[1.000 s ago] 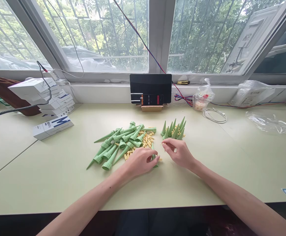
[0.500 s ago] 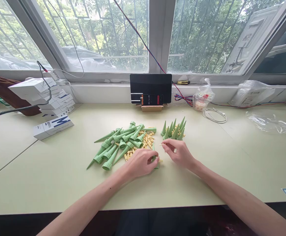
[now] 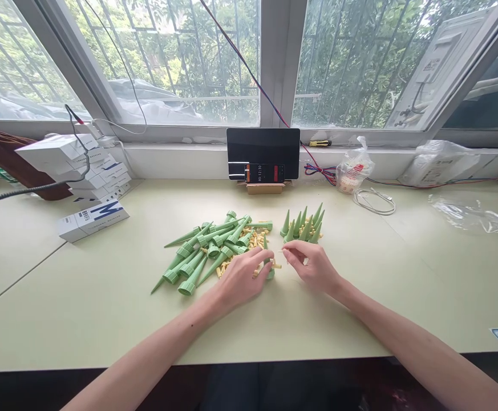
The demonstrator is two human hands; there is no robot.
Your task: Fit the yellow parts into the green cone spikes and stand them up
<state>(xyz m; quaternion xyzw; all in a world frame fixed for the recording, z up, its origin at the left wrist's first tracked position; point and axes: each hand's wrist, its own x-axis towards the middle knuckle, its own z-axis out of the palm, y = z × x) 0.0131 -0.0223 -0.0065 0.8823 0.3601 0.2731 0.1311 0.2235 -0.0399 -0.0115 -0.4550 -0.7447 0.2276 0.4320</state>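
From where I stand, two bare hands are working midway between the near and far edges of the bench (image 3: 360,337). The left hand (image 3: 246,273) has its fingers closed around one green spike (image 3: 271,274), tip up, with a yellow fitting (image 3: 277,265) sticking out sideways toward the bench's right end. The right hand (image 3: 315,265), just beside it, pinches one thin pale piece (image 3: 280,252) between thumb and fingertips; it is too small to name.

Toward the bench's left end from the held spike lies a heap of loose spikes (image 3: 218,238), well over ten, too tangled for an exact count. Many small yellow fittings (image 3: 257,241) are scattered along its right side, too jumbled to number. Just past the right hand, toward the far edge, I count about eight standing spikes (image 3: 304,228) in a tight cluster, points up, with yellow bits among them.

At the far edge one phone (image 3: 264,173) leans on one black panel (image 3: 263,145). One coiled white cable (image 3: 374,202) lies to their right, and one single white box (image 3: 93,220) sits toward the far left corner, before a stack of boxes (image 3: 98,171).
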